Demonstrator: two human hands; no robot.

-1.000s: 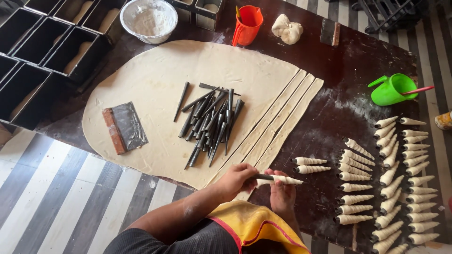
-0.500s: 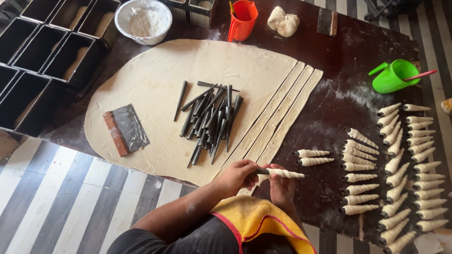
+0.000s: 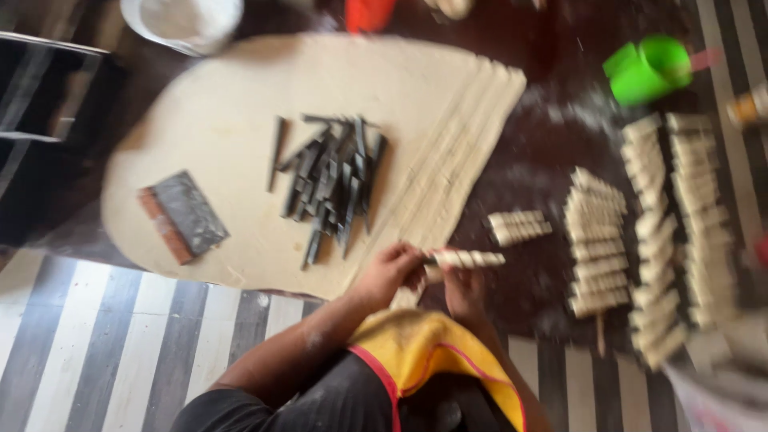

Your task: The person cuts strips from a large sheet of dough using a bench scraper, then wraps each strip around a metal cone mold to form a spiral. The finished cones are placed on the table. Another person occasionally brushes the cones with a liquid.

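Blurred overhead view of a dark work table. Far left: a flat scraper (image 3: 182, 216) with a reddish handle, lying on a wide sheet of pale rolled dough (image 3: 240, 104). Centre of the sheet: a loose pile of dark metal cone moulds (image 3: 328, 180). Right edge of the sheet cut into long strips. Low centre: left hand (image 3: 390, 272) and right hand (image 3: 464, 292), fingers closed around a dough-wrapped cone (image 3: 468, 259) held level just off the sheet's lower right edge. Below, a yellow cloth (image 3: 424, 356). Further right: rows of finished wrapped cones (image 3: 596, 248) on the table, and a green cup (image 3: 648, 68) above.
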